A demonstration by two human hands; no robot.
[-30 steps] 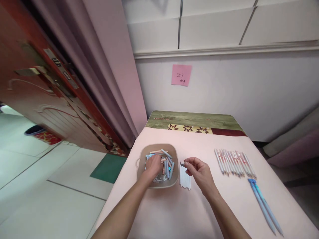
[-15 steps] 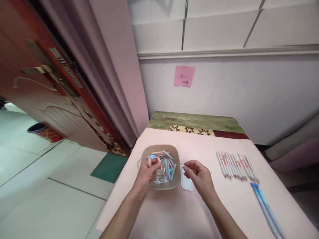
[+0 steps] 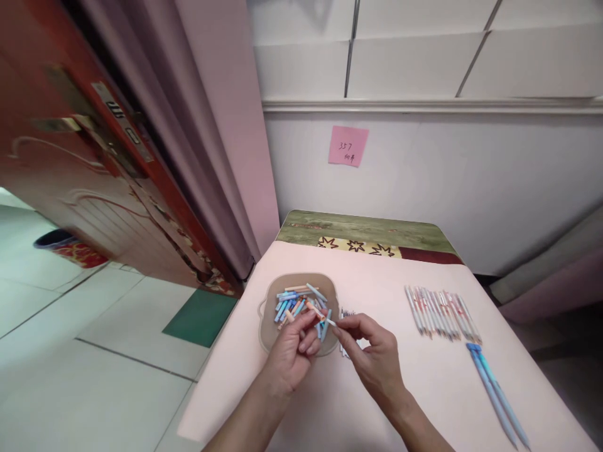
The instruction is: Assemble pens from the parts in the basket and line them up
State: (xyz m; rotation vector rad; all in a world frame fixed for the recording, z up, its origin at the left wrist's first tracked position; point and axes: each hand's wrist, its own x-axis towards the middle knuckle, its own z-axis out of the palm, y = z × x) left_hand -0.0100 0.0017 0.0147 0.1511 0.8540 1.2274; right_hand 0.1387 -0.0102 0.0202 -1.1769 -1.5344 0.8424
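Observation:
My left hand (image 3: 293, 355), fingers pinched, holds a short orange-and-peach pen part (image 3: 315, 308) over the beige plastic bin (image 3: 264, 323). Close by on the right, my right hand (image 3: 377, 348) pinches a small white piece (image 3: 331, 322) near that pen part; its exact kind is too small to make out. Inside the bin lie many blue, light blue and peach pen parts (image 3: 288, 304). A row of thin white pen refills (image 3: 347, 312) with dark tips lies on the table beside the bin, partly hidden by my right hand.
A row of clear pens (image 3: 440, 312) with reddish marks lies on the pink-covered table (image 3: 377, 276). Two long blue pens (image 3: 494, 389) rest nearer its right edge. Behind stands a wall with a pink note (image 3: 348, 145); a red door (image 3: 94, 182) is at left.
My left hand has moved right and turned palm-up with the orange pen part. Both hands have come closer together, the right one bringing its small white piece beside the pen part.

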